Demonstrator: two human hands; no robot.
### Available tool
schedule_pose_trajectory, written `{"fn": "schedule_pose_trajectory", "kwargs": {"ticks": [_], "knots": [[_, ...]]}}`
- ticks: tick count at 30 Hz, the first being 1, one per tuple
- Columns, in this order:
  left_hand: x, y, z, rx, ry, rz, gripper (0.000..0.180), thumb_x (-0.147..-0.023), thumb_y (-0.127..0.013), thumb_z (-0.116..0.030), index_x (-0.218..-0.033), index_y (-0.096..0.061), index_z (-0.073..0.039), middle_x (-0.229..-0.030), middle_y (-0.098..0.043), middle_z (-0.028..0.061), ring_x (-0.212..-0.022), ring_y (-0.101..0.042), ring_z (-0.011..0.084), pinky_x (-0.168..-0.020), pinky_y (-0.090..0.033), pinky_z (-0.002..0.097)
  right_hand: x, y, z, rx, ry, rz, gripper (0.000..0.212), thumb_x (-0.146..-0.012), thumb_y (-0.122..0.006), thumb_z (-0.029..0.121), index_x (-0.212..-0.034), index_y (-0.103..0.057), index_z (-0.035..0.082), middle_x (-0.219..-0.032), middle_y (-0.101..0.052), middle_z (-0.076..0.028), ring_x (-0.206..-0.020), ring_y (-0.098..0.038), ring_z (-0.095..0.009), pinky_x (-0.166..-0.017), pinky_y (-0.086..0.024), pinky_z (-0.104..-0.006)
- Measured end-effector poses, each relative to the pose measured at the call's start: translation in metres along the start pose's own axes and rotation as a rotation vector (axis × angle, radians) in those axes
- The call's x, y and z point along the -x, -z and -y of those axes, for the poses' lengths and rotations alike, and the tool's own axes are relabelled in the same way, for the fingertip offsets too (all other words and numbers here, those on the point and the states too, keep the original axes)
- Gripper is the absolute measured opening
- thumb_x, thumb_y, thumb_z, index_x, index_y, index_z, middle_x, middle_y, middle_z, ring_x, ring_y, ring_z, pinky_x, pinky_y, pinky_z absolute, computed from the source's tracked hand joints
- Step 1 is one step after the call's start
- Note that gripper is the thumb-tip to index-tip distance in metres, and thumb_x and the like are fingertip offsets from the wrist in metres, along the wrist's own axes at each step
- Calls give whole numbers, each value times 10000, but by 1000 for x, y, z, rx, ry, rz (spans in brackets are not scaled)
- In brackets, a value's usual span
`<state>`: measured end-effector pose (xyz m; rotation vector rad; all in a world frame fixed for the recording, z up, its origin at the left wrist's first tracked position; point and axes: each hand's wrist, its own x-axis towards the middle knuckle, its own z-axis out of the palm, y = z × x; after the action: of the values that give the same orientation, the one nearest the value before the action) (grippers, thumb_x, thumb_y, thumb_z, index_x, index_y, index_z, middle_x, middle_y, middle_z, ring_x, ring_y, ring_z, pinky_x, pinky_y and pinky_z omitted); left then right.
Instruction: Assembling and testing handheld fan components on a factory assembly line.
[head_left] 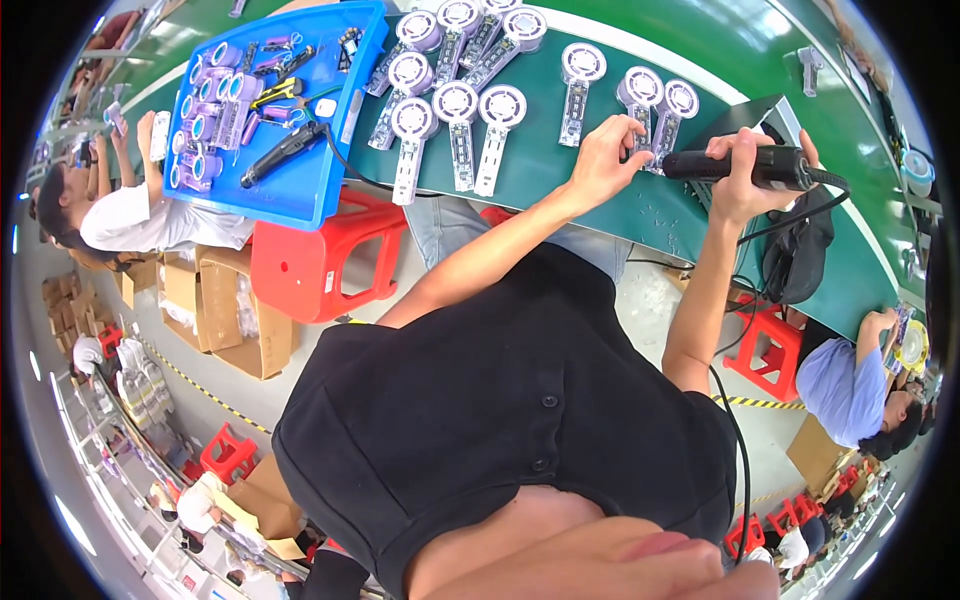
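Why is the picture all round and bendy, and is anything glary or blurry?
In the head view, the wide lens curves the green table and leaves black corners; also in the head view, lamps glare white at the lower left, the black tool looks fairly clear, and faraway people look tiny and less sharp.

A black top with round buttons is worn.
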<state>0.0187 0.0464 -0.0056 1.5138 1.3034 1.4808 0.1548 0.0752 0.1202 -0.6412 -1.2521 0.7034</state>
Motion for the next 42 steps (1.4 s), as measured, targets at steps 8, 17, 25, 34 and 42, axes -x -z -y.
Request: {"fn": "schedule_pose_trajectory", "kwargs": {"ticks": [8, 17, 25, 34, 42], "knots": [[0, 0, 0, 7, 1, -4, 311, -774, -808, -61, -1016, -619, -13, -781, -533, 48, -639, -517, 145, -594, -472, 290, -6, 13, 8, 17, 98, -59, 684, -858, -646, -105, -1385, -263, 103, -709, -622, -141, -517, -621, -224, -515, -562, -380], [1, -2, 1, 10, 15, 16, 287, -801, -790, -74, -1026, -626, -4, -781, -570, 65, -651, -555, 162, -603, -491, 296, -92, 167, 18, 636, 769, -471, 580, -857, -620, -67, -1267, -218, 13, -601, -553, -147, -431, -556, -231, -426, -524, -370], [2, -3, 3, -25, -20, 12, 275, -809, -786, -68, -1024, -629, 0, -760, -562, 65, -638, -563, 158, -594, -495, 299, -46, 95, 73, 586, 639, -301, 603, -815, -636, -105, -1285, -278, 17, -663, -595, -199, -455, -581, -259, -482, -566, -465], [1, -1, 0, -20, -19, 12, 265, -811, -784, -67, -1011, -625, 4, -755, -559, 60, -636, -560, 153, -595, -495, 295, -46, 64, 38, 260, 173, -76, 580, -839, -684, -107, -1301, -355, 19, -702, -629, -165, -493, -603, -217, -507, -560, -383], [1, -1, 2, -35, -20, 21, 273, -814, -786, -80, -1010, -620, 11, -767, -567, 69, -640, -566, 154, -597, -495, 293, -60, 78, 25, 146, 37, -55, 543, -867, -697, -77, -1290, -377, 38, -699, -616, -160, -488, -571, -204, -470, -515, -373]]}}
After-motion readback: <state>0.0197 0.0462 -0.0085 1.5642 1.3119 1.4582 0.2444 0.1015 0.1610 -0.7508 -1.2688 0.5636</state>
